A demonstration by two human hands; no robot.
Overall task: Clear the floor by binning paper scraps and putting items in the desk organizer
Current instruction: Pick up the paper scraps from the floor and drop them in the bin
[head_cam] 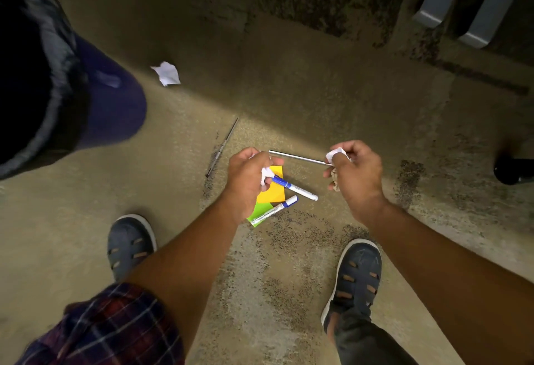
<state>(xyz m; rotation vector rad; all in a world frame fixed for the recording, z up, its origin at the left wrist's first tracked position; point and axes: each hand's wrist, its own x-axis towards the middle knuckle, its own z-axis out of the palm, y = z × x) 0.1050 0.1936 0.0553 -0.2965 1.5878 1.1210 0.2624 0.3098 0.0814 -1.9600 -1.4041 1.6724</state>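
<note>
Bare left hand (248,174) clenches a crumpled white paper scrap (267,175), right hand (354,172) another (335,155); the dark lined bin (55,55) stands far left, nearer the left hand.

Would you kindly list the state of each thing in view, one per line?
Left hand: closed on crumpled white paper.
Right hand: closed on paper scraps.
Metal rod: spans the gap between both hands; grip unclear.
Crumpled paper: loose on floor.
Two markers: capped, lying on floor.
Yellow note: flat on floor, under markers.
Bin: open, lined.
Thin pen: lying on floor.
</note>
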